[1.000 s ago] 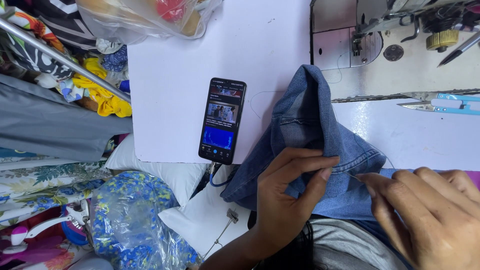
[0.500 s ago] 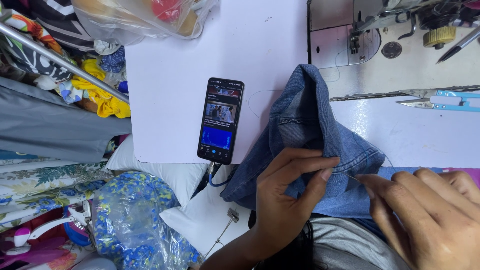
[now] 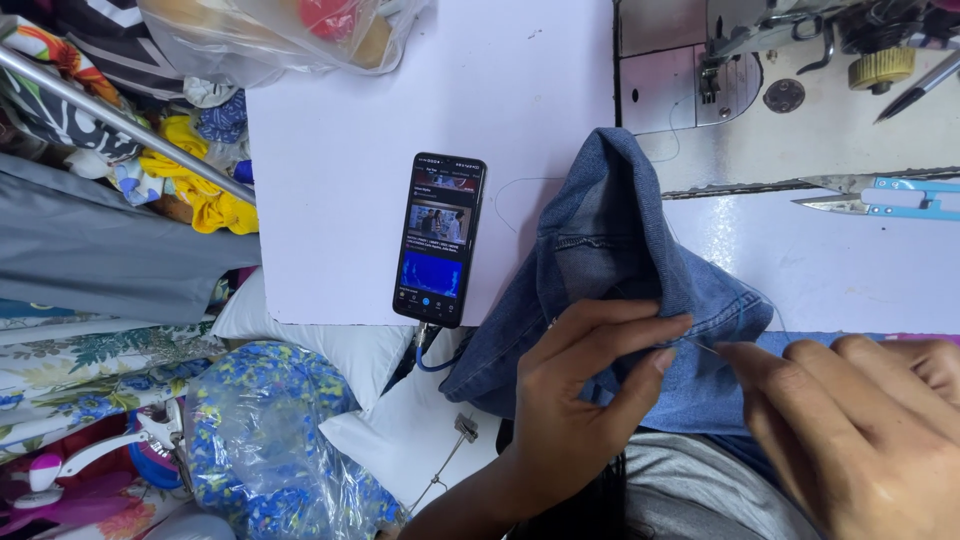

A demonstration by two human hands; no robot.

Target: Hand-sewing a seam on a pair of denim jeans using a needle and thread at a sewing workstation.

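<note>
Denim is what you have in both hands: the blue denim garment (image 3: pixel 620 270) lies bunched on the white table (image 3: pixel 340 200), its lower fold drawn toward your lap. Your left hand (image 3: pixel 575 385) pinches that fold, thumb and forefinger closed on the cloth and the other fingers curled beneath it. Your right hand (image 3: pixel 860 430) sits just beside it, fingertips drawn together on a thin needle (image 3: pixel 705 346) whose point meets the fold near your left thumb. A fine thread (image 3: pixel 755 300) loops up from there over the denim. By the look of it you are mid-stitch in hand sewing; the next move calls for a steady grip on the fold and a straight push of the needle, with your left thumb kept out of its line.

Just beyond your left hand a dark phone (image 3: pixel 438 240) lies flat near the table edge, its screen lit with a picture above and a blue panel below, a cable running off its lower end. To the left, a clear plastic bag of blue flowered cloth (image 3: pixel 270 440) rests beside a white cushion (image 3: pixel 330 340). Farther off, blue-handled thread snips (image 3: pixel 880 197) lie on the table by the grey-white sewing machine (image 3: pixel 790 90). At the far left corner a clear bag (image 3: pixel 290 35) holds something red and tan.
</note>
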